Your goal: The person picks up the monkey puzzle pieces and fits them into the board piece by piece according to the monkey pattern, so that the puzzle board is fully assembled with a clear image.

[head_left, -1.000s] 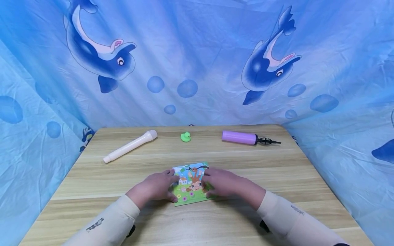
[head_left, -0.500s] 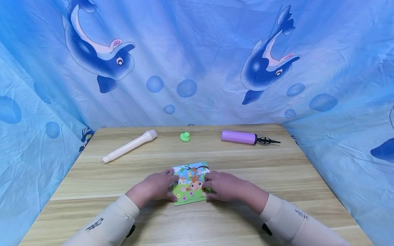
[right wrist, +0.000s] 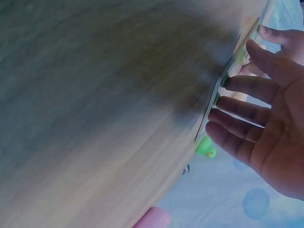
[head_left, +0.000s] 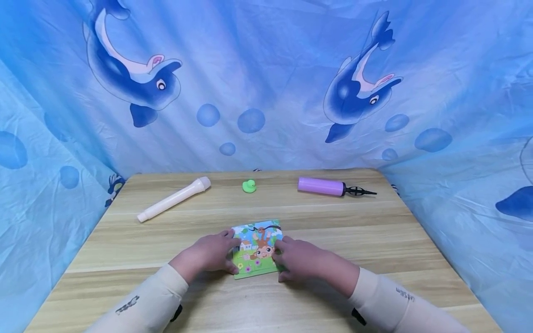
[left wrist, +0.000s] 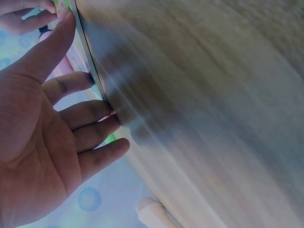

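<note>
A thin, square picture board with a cartoon monkey, a house and flowers lies flat on the table between the two hands. My left hand rests along its left side, thumb at the near corner and fingers spread up the edge. At the right side, my right hand has its fingertips on the board's edge, some overlapping the picture. In the left wrist view the left fingers are nearly straight. The right fingers extend loosely against the board's edge in the right wrist view.
Toward the back of the wooden table lie a pale pink microphone-shaped stick, a small green toy duck and a purple hand pump with a black nozzle. A blue dolphin-print curtain surrounds the table's back and sides.
My right hand has slid a little toward the near side along the board's right edge, uncovering more of the far right corner. The left hand and the board stay in place.
</note>
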A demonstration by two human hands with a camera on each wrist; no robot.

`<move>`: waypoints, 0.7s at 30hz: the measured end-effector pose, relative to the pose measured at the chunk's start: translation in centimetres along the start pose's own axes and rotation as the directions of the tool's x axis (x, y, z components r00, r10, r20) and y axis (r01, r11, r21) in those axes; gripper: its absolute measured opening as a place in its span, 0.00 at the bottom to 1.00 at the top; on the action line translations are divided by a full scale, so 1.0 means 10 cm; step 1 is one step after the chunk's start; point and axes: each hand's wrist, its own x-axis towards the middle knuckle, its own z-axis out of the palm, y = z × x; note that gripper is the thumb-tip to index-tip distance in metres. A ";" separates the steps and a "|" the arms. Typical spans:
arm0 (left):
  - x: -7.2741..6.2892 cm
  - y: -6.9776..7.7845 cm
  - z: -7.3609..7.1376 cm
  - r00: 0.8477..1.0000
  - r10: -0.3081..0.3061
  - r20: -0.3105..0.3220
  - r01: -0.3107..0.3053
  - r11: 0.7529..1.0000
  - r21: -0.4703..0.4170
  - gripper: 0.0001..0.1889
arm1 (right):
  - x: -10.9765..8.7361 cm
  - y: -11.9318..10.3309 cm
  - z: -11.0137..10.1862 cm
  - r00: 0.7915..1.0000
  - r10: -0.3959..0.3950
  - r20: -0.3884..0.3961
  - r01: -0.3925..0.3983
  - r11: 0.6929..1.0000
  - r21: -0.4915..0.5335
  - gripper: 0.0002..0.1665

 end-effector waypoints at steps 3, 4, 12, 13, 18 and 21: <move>0.00 0.00 -0.01 1.000 0.002 0.003 -0.002 1.000 -0.001 0.41 | -0.01 -0.01 -0.01 1.000 0.000 0.005 0.000 1.000 -0.027 0.30; 0.00 0.00 -0.01 1.000 0.003 0.005 -0.003 1.000 -0.001 0.41 | -0.01 -0.01 -0.01 1.000 0.001 0.008 -0.001 1.000 -0.031 0.31; 0.01 0.00 0.00 1.000 0.004 0.003 -0.004 1.000 -0.006 0.41 | -0.01 -0.06 -0.05 0.994 0.056 0.090 -0.053 0.998 -0.029 0.36; 0.00 0.00 0.00 1.000 0.004 0.003 -0.004 1.000 -0.008 0.41 | -0.02 -0.07 -0.05 0.993 0.062 0.098 -0.060 0.998 -0.030 0.37; -0.01 0.02 0.01 1.000 0.004 -0.002 -0.004 1.000 -0.001 0.42 | -0.03 -0.07 -0.06 0.992 0.062 0.113 -0.058 0.998 -0.036 0.38; -0.01 0.02 0.00 1.000 0.007 -0.003 -0.007 1.000 0.010 0.42 | -0.03 -0.04 -0.07 0.993 0.044 0.109 -0.043 0.999 -0.006 0.34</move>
